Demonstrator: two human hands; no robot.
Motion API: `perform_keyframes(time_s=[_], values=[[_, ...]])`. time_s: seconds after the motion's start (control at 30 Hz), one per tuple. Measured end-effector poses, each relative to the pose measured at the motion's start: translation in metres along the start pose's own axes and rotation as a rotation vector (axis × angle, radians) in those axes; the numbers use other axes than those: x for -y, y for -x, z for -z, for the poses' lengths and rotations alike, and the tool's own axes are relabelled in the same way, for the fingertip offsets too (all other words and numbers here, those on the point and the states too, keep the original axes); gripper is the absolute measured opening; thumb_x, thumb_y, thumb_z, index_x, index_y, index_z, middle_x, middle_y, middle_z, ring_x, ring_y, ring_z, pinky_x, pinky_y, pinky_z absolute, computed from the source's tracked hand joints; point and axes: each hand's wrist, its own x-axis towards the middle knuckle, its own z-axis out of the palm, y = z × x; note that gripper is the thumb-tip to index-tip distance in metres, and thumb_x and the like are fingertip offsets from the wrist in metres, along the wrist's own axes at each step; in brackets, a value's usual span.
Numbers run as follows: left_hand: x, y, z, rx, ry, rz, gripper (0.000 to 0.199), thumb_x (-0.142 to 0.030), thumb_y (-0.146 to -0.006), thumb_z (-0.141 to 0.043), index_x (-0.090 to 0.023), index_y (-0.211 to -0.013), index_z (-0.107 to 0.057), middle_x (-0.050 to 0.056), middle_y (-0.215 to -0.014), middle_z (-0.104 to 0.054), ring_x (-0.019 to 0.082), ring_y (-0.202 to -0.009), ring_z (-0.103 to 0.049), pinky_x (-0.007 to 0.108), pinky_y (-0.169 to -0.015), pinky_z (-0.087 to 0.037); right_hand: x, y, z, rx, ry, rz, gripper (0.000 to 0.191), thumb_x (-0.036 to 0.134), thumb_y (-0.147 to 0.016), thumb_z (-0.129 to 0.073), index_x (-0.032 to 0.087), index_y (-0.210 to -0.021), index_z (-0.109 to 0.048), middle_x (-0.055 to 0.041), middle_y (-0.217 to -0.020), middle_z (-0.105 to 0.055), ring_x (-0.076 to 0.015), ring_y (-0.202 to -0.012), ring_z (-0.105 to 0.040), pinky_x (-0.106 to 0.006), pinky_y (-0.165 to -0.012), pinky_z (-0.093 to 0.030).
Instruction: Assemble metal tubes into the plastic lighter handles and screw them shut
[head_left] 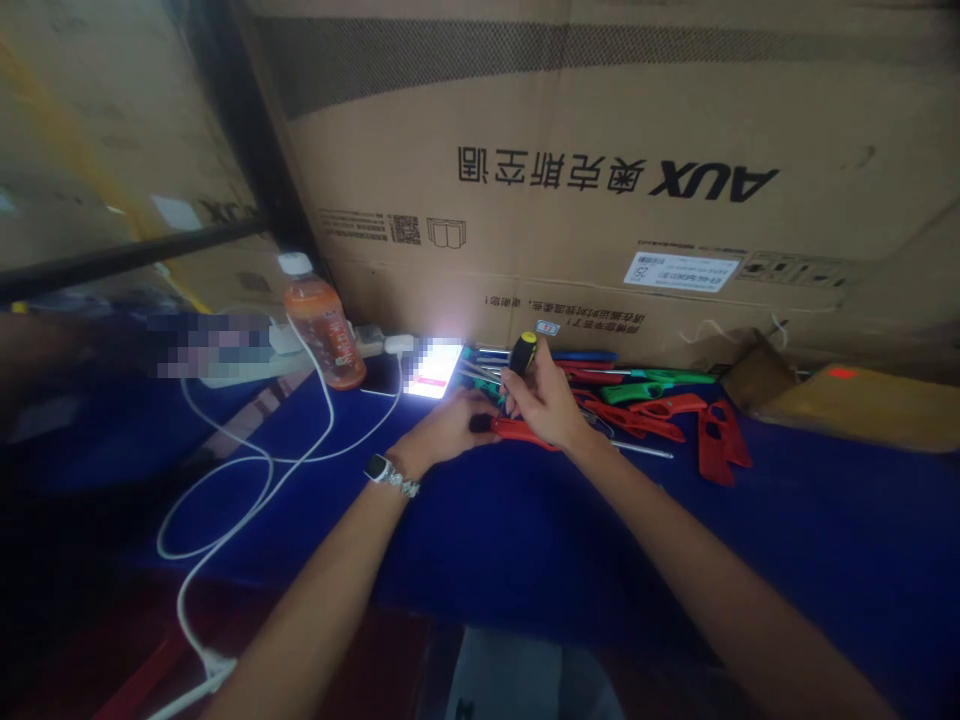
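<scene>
My right hand (541, 398) is closed around a yellow and black screwdriver (523, 352), its handle pointing up. Beside it, my left hand (450, 428) grips the dark end of a red-handled tool (517, 430) lying low over the blue cloth. The screwdriver's tip is hidden by my fingers near that dark end. Right of my hands lie several red handle pieces (716, 440), a green one (645, 392) and metal rods (641, 450). More tools are partly covered behind my right hand. A watch and a chain bracelet are on my left wrist.
A lit phone (439, 370) with a white cable (330, 410) stands left of the tools, near an orange drink bottle (324, 330). Behind is a large cardboard box (555, 230). A yellowish packet (862, 405) lies at the right on the blue cloth (480, 530).
</scene>
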Motion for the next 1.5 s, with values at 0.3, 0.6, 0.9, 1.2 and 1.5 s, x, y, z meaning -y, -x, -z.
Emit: perform_keyframes(time_s=[0.3,0.6,0.9,1.2,1.5], values=[[0.006,-0.002,-0.004,0.006,0.012,0.008,0.025,-0.025,-0.079,-0.079,-0.02,-0.103,-0.076,0.008,-0.112,-0.074,0.028,-0.108,-0.061,0.043,-0.099,-0.045,-0.004,0.003,-0.003,0.032,0.042,-0.011,0.023,0.04,-0.095,-0.055,0.025,-0.105,-0.042,-0.0006,-0.076,-0.066,-0.0189,-0.063,-0.067,-0.032,-0.055,-0.053],[0.013,-0.002,-0.009,-0.011,0.067,-0.013,0.018,-0.025,-0.08,-0.078,-0.019,-0.097,-0.076,0.008,-0.114,-0.073,0.028,-0.108,-0.062,0.043,-0.097,-0.046,-0.017,0.001,-0.013,0.15,-0.098,-0.069,0.029,0.047,-0.087,-0.066,0.02,-0.094,-0.061,-0.0008,-0.074,-0.066,-0.0136,-0.057,-0.062,-0.028,-0.052,-0.055],[0.012,-0.002,-0.009,-0.018,0.085,-0.007,0.029,-0.024,-0.079,-0.082,-0.022,-0.107,-0.076,0.008,-0.113,-0.072,0.028,-0.108,-0.063,0.046,-0.099,-0.047,-0.021,0.004,0.009,0.252,-0.289,-0.174,0.035,0.048,-0.08,-0.075,0.016,-0.096,-0.071,-0.0057,-0.084,-0.074,-0.0149,-0.07,-0.068,-0.03,-0.058,-0.065],[0.013,-0.003,-0.013,0.0,0.058,0.018,0.03,-0.029,-0.077,-0.084,-0.018,-0.103,-0.076,0.011,-0.115,-0.07,0.028,-0.108,-0.064,0.045,-0.098,-0.049,-0.032,0.004,-0.012,0.052,-0.305,-0.186,0.04,0.042,-0.072,-0.084,0.021,-0.088,-0.055,0.0052,-0.063,-0.065,-0.0113,-0.051,-0.065,-0.024,-0.053,-0.059],[0.013,-0.003,-0.014,-0.031,0.111,-0.014,0.023,-0.026,-0.077,-0.084,-0.02,-0.098,-0.077,0.007,-0.108,-0.073,0.025,-0.102,-0.065,0.041,-0.094,-0.05,-0.024,0.014,-0.006,0.097,-0.347,-0.188,0.041,0.041,-0.08,-0.075,0.024,-0.11,-0.053,0.0022,-0.091,-0.063,-0.0096,-0.049,-0.065,-0.022,-0.042,-0.052]])
